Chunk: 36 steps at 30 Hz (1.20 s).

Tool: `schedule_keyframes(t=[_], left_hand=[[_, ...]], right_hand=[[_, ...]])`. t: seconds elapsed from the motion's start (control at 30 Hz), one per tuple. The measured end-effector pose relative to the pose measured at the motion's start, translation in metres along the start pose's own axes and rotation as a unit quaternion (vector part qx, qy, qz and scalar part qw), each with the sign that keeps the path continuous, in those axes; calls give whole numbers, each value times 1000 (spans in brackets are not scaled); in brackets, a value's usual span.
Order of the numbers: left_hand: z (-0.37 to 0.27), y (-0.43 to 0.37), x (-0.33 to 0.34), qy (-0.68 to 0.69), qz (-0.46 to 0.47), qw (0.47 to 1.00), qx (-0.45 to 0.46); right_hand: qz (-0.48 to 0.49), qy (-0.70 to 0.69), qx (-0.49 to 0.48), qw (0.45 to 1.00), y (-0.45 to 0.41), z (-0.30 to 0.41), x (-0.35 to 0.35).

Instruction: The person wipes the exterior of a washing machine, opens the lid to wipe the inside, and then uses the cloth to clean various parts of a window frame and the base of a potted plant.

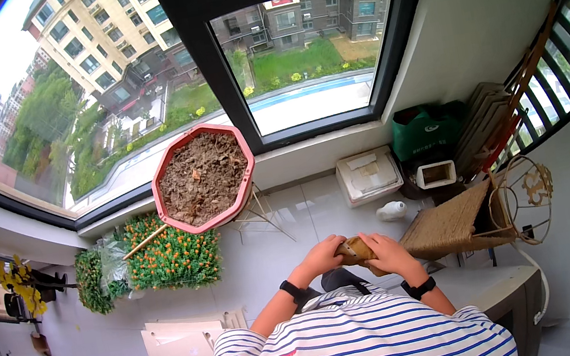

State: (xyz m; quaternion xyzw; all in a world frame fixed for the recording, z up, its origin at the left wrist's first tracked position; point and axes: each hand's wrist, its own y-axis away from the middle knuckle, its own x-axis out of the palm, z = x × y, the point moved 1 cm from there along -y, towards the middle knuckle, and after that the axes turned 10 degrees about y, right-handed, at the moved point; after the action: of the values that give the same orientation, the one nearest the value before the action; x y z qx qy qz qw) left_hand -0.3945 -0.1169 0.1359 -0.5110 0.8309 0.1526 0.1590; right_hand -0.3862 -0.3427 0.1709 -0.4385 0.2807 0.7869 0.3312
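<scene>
Close in front of my body, a tan-brown bundle [356, 250] with a pale strip across it is held between both hands. It looks soft and folded, but its exact kind is unclear. My left hand [324, 254] grips its left end, and my right hand [388, 252] covers its right end with the fingers over the top. Both wrists wear dark bands. Farther off, a red octagonal planter [158, 195] full of dry brown soil [201, 177] stands on a thin wire stand [262, 212]. A light wooden stick [145, 241] slants beside the planter's lower left edge.
Artificial plants with orange flowers [173, 251] lie on the tiled floor left of the stand. To the right are a white foam box [368, 176], a white bottle [391, 211], a green bag [420, 134] and a rope-wrapped basket [446, 222]. Flat boards [181, 353] lie lower left.
</scene>
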Motion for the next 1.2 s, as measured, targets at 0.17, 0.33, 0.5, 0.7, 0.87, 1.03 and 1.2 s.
schedule_keyframes(t=[0.17,0.33,0.5,0.7,0.87,1.03,1.2], left_hand=[[-20,-30,-37,80,-35,996,-27],[-28,-68,-70,50,-37,998,-3],[-13,-111,-104,69,-95,993,29],[-41,-149,-182,89,-132,987,29],[-39,-167,-215,170,-149,973,49],[-21,-166,-228,173,-245,952,58],[-4,-170,-238,242,-261,933,61]], right_hand=[[105,-4,-5,994,-65,-35,-23],[70,132,66,987,-119,-61,-65],[134,-82,63,986,-155,-40,-81],[235,-58,90,966,-223,-36,-75],[121,-35,-15,992,-314,-90,-44],[169,-5,-55,984,-375,-48,-76],[227,19,-39,973,-398,-65,-76]])
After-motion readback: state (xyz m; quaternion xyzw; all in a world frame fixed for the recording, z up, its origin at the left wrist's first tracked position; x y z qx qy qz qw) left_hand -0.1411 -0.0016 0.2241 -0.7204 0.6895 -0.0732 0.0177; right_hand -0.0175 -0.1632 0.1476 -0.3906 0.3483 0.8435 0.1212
